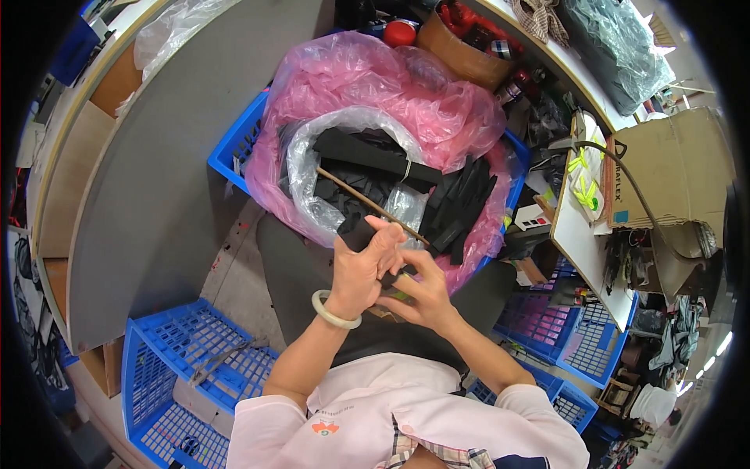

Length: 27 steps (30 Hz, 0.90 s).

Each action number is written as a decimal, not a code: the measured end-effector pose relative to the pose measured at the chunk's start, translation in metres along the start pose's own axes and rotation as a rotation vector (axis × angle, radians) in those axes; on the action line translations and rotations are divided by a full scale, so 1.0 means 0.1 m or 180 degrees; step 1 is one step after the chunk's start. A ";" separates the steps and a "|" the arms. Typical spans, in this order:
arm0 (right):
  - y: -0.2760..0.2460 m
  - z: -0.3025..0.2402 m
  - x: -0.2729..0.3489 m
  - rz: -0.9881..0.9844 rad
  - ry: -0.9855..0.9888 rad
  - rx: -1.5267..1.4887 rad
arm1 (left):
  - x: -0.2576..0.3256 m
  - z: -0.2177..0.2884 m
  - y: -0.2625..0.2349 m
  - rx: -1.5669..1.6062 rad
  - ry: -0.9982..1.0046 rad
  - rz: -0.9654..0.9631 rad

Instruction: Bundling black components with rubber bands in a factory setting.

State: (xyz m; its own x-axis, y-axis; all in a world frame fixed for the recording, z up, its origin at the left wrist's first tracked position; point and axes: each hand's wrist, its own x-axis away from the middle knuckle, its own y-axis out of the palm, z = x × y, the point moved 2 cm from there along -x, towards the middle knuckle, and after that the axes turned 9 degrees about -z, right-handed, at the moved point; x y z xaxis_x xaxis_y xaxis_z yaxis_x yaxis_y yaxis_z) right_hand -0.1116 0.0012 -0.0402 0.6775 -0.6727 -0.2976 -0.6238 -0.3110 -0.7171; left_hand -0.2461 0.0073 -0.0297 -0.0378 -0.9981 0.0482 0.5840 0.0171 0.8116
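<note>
My left hand point(366, 262), with a pale bangle at the wrist, is closed around a black strip point(357, 233) of fabric or foam. A thin brown stick point(355, 191) slants past its fingertips; I cannot tell whether they grip it. Close against it on the right, my right hand point(422, 291) has its fingers bent and pinched at the dark lower end of the strip, which is mostly hidden. Just beyond both hands, a clear plastic bag point(303, 160) holds many black pieces point(336, 195). A banded black bundle point(375, 159) lies across it, and loose black strips point(461, 199) lie to the right.
Pink plastic sheeting point(351, 74) lines a blue crate point(226, 152) ahead of me. Another blue basket point(187, 344) stands lower left, with more blue crates point(586, 344) at right. A grey panel point(180, 156) rises on the left. Cardboard boxes point(672, 172) stand at right.
</note>
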 end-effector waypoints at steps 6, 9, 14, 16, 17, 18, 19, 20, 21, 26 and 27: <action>-0.74 -0.13 -0.11 0.0736 0.0391 -0.1412 | 0.12 -0.01 0.10 -0.2313 0.0023 -0.0346; -0.90 -0.30 -0.47 0.0001 -0.0291 -0.0716 | 0.14 0.05 0.21 -0.2723 0.0421 -0.0783; -0.99 -0.25 -0.44 -0.0606 -0.0635 -0.0308 | 0.18 0.12 0.19 -0.1783 -0.1347 -0.1420; -0.93 -0.18 -0.40 -0.0613 -0.0540 -0.1517 | 0.25 0.04 0.13 -0.0350 -0.2568 -0.2451; -0.89 -0.16 -0.38 -0.0689 -0.0357 -0.1901 | 0.34 0.00 0.17 0.0603 -0.2686 -0.2548; -0.86 -0.18 -0.36 -0.0684 -0.0324 -0.1927 | 0.38 -0.03 0.15 0.0628 -0.2714 -0.2526; -0.83 -0.20 -0.35 -0.0654 -0.0492 -0.1967 | 0.43 -0.05 0.13 0.1108 -0.2961 -0.2585; -0.82 -0.22 -0.33 -0.0621 -0.0665 -0.2004 | 0.47 -0.05 0.13 0.1592 -0.3195 -0.2632; -0.85 -0.27 -0.33 -0.0624 -0.0855 -0.1630 | 0.45 -0.04 0.11 0.0826 -0.2944 -0.2520; -0.87 -0.25 -0.21 -0.0191 -0.0008 -0.1039 | 0.26 0.01 0.06 -0.4208 -0.0145 -0.1113; -0.86 -0.25 -0.18 -0.0048 0.0148 -0.1184 | 0.25 -0.01 0.05 -0.3791 -0.0362 -0.1122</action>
State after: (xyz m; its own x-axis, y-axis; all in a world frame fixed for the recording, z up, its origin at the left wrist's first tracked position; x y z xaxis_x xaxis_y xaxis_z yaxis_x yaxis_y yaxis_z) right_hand -0.0798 0.0233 0.0420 0.6746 -0.6932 -0.2536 -0.7186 -0.5381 -0.4406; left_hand -0.2433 -0.0179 -0.0246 -0.3765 -0.9258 0.0335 0.8965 -0.3733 -0.2387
